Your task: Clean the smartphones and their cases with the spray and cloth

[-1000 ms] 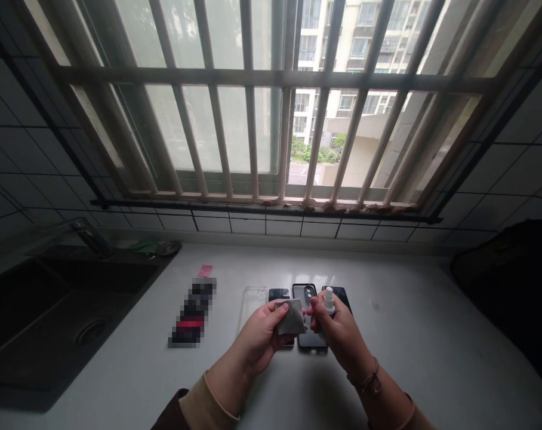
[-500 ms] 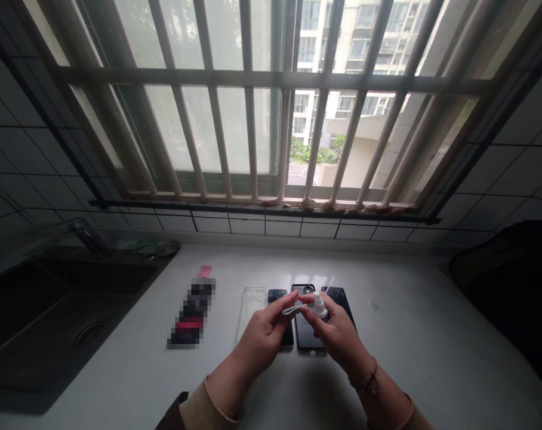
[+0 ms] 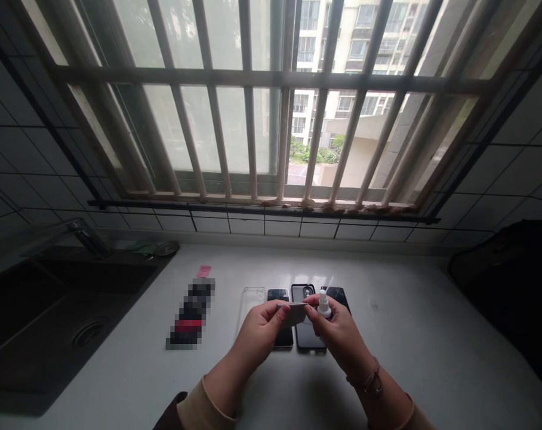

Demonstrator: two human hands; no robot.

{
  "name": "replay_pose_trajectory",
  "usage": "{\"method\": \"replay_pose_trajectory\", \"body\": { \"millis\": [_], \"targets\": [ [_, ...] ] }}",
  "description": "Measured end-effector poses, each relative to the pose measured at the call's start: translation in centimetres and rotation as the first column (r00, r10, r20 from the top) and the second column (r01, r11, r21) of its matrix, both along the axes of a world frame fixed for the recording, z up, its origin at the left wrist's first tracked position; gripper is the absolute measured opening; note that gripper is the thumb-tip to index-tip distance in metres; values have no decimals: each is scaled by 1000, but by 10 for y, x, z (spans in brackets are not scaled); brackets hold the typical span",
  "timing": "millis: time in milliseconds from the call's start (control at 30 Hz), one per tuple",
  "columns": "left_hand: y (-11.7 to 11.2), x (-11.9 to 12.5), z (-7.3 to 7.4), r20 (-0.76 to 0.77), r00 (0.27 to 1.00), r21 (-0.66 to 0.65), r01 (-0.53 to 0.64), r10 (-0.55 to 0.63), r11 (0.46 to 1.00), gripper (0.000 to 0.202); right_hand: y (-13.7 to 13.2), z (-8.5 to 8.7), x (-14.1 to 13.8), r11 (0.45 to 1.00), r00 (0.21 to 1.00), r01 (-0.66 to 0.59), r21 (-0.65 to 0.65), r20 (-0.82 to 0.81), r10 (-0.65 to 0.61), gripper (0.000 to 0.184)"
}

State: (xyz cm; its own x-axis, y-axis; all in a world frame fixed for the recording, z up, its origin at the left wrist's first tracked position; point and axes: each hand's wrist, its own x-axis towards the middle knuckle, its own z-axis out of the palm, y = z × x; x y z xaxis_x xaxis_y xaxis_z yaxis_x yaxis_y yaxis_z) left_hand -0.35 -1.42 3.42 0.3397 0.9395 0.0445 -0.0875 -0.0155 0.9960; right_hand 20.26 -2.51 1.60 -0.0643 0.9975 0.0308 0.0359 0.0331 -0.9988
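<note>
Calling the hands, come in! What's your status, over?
Left grip pinching grey cloth. Right grip on white spray bottle. Dark phones lying below. Over.

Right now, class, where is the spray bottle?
In the head view, the spray bottle stands upright in the right hand, just right of the cloth in the left hand, above a dark phone on the counter.

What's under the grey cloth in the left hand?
A black smartphone and another lie on the white countertop; their parts beneath the grey cloth are hidden by it and the left hand.
</note>
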Motion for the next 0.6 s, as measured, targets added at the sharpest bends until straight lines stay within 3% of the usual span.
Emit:
{"method": "replay_pose_trajectory", "body": {
  "millis": [267, 367, 467, 600],
  "targets": [
    [-1, 1, -3, -7, 1000, -42, -10, 10, 999, 37, 1, -1, 0, 999, 1000, -16, -49, 5, 17, 46],
    [0, 5, -6, 107, 994, -176, -14, 34, 984, 37, 3, -3, -1, 998, 999, 25, -59, -21, -26, 47],
    [3, 6, -6, 261, 949, -403, -58, 176, 914, 34, 4, 0, -4, 992, 989, 35, -121, -137, -51, 50],
    [6, 4, -2, 380, 863, -570, -65, 334, 819, 25, 1, 12, -8, 966, 914, -101, -236, -406, -4, 56]
  ]
}}
